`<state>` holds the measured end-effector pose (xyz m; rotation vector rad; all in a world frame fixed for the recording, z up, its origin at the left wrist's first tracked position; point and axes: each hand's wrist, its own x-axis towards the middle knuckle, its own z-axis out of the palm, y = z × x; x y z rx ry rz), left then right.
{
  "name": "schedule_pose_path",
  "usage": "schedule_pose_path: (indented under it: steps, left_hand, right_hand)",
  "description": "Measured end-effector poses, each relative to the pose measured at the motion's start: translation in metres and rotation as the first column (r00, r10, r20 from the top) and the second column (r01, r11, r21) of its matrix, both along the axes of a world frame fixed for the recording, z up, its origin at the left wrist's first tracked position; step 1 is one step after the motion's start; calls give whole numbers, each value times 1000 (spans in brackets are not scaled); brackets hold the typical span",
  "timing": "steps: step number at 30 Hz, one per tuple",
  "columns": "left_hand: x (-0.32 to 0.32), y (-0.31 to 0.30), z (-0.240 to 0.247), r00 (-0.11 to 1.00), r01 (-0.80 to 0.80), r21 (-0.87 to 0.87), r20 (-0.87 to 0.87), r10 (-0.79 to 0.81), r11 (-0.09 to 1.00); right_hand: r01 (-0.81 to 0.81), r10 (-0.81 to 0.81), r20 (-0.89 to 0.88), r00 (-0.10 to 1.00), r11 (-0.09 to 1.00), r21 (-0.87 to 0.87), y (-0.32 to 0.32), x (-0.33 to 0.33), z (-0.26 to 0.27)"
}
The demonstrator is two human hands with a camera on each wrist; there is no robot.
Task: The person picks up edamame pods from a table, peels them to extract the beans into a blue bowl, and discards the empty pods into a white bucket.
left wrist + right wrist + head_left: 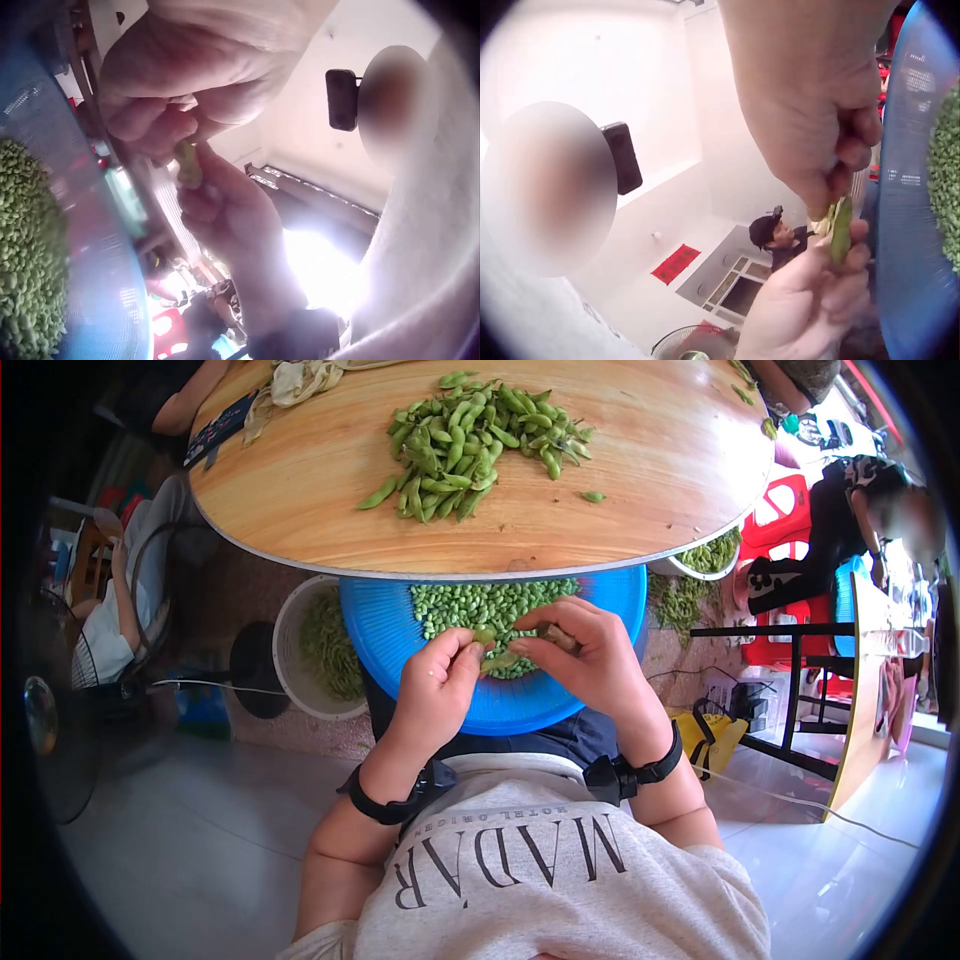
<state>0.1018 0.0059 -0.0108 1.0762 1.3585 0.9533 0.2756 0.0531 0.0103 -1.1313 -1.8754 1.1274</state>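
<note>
In the head view my left hand [438, 685] pinches a green soybean pod [485, 634] between thumb and forefinger, over the blue basket [375, 660]. My right hand [600, 660] faces it, thumb and forefinger pointing at the pod. Its curled fingers hold a pale brownish clump [560, 638] that looks like pod shells. The right wrist view has the pod [841, 234] upright in the left fingers, its top at the right fingertips, beside a yellowish split piece [823, 225]. Shelled green beans [460, 605] cover the bottom of the basket, partly hidden beneath the hands.
A heap of pods [470, 445] lies on the wooden table [300, 500], whose edge overhangs the basket. Left of the basket stands a white bucket [290, 640] with green pods; another tub [715, 565] is at right. Other people sit around. A yellow bag [705, 745] lies at right.
</note>
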Motion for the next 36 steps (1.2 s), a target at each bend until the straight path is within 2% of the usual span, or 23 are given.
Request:
schedule_pose_path:
  steps: [3,4,7,11,12,15,16,18,19,21,24,25,26,28,30,31,33,35,36]
  left_hand:
    - [2,-2,0,983,90,127,-172,-67,988]
    - [1,-2,5,990,80,79,-119,-70,994]
    - [-4,-6,17,971,167,94,-190,-147,981]
    - [-6,-7,10,953,222,45,-221,-207,974]
    - [-9,-9,6,963,204,18,-182,-197,979]
    - [-33,-13,4,984,8,-62,-175,-19,998]
    - [-46,-13,-4,960,-58,38,-270,66,998]
    - [-81,-15,-23,849,-120,238,-478,224,964]
    - [-96,-15,-26,756,-110,331,-584,295,937]
    - [-113,-15,-19,602,-205,346,-694,396,916]
    - [-143,-17,-31,416,-250,311,-821,392,917]
    - [-148,-17,-36,344,-246,318,-855,389,916]
    - [-151,-18,-39,431,-302,289,-809,400,909]
    - [-138,-15,-14,588,-404,209,-687,428,891]
    - [-121,-7,13,875,-343,24,-356,329,939]
    - [-110,-2,24,949,-286,-55,-155,275,957]
    - [-81,13,38,981,-157,-102,95,166,982]
    - [-48,32,50,966,-93,-46,236,102,995]
    - [-37,42,54,951,-32,-85,305,56,996]
  right_hand:
    - [-106,103,40,994,991,79,2,-10,-4]
    - [-117,114,51,992,991,59,4,-10,-8]
    - [-211,205,-65,977,970,-121,5,-6,-12]
    - [-157,159,13,987,984,-83,2,-8,-18]
    - [-136,139,50,989,989,-52,1,-7,-17]
    - [-128,130,166,978,992,-22,3,5,0]
    - [-128,124,174,977,992,7,7,9,7]
    - [-66,58,157,986,997,44,20,15,18]
    - [1,-30,199,979,989,147,33,16,26]
    - [207,-280,228,932,932,297,63,11,29]
    - [249,-454,439,775,859,448,108,3,11]
    - [237,-447,448,774,861,451,112,1,8]
    - [225,-442,457,772,862,453,115,-1,5]
    - [213,-444,457,771,855,472,117,-1,2]
    - [208,-374,311,874,865,456,112,1,10]
    - [202,-329,233,915,874,442,108,2,16]
    - [76,-149,163,975,920,385,99,2,30]
    - [-69,23,148,989,947,315,86,0,43]
    - [-155,119,126,985,933,326,80,-2,48]
